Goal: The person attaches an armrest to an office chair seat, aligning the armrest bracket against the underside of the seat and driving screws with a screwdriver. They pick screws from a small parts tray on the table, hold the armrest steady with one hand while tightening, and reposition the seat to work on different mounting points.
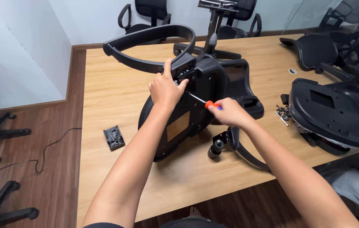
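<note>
Screwdriver [202, 102] — orange-handled, gripped by right hand [230, 113]; left hand [165, 88] clasps the black plastic armrest bracket [183, 67].

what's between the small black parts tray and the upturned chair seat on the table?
Nothing: in the head view only bare wooden table shows between the parts tray and the chair seat. The left forearm crosses above, nearer the camera.

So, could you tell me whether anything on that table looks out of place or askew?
Mostly the loose hardware: a small pile of screws lies scattered on the bare table beside the second chair seat, outside the small black parts tray. The chair seat being worked on lies tipped on its side, one armrest sticking up.
</note>
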